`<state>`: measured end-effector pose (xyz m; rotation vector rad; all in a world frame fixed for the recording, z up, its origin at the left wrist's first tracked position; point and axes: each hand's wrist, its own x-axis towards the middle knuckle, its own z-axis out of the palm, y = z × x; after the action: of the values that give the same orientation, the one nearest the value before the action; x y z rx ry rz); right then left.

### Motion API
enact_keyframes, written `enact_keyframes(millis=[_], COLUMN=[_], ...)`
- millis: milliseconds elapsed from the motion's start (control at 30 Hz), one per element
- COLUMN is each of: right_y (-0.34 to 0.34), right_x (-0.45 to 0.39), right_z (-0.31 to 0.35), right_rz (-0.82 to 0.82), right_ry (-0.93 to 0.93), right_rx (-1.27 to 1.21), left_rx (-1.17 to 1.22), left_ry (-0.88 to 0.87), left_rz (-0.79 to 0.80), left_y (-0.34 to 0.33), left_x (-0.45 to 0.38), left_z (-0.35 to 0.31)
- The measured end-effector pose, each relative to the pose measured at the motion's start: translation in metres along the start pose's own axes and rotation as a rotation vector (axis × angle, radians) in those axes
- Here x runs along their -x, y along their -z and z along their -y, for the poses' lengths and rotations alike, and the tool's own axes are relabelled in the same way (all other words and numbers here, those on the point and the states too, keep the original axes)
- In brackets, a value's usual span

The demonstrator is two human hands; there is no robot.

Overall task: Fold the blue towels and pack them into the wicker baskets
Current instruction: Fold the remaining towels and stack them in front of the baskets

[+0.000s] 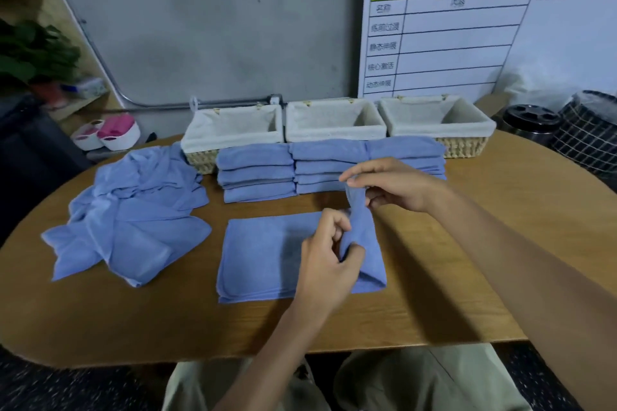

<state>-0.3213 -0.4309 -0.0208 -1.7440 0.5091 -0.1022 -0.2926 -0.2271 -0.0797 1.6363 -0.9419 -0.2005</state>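
A blue towel [263, 253] lies half-folded on the wooden table in front of me. My left hand [329, 264] pinches its right edge low down. My right hand [387, 185] pinches the same edge higher up, lifting it off the table. Behind it stand three rows of folded blue towels [257, 173], stacked several high. A loose heap of unfolded blue towels [133, 210] spreads at the left. Three wicker baskets with white cloth liners stand in a row at the back: left [233, 132], middle [334, 125], right [437, 122]. No towel shows inside any of them.
The oval wooden table [467, 243] has its front edge close to my knees. A white board with a green header [484, 27] leans on the wall behind the baskets. Dark bins [587, 130] stand at the right, a plant and shelf at the left.
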Motion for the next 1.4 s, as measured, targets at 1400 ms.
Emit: enact_keyframes(millis=[1400], right_y=[-0.054], right_x=[0.045], right_z=[-0.079], right_rz=[-0.638], right_ry=[0.402], right_rx=[0.721], left_rx=[-0.280], left_ry=[-0.330], left_rz=[0.090], left_y=[0.059], left_x=[-0.046], left_z=[0.067])
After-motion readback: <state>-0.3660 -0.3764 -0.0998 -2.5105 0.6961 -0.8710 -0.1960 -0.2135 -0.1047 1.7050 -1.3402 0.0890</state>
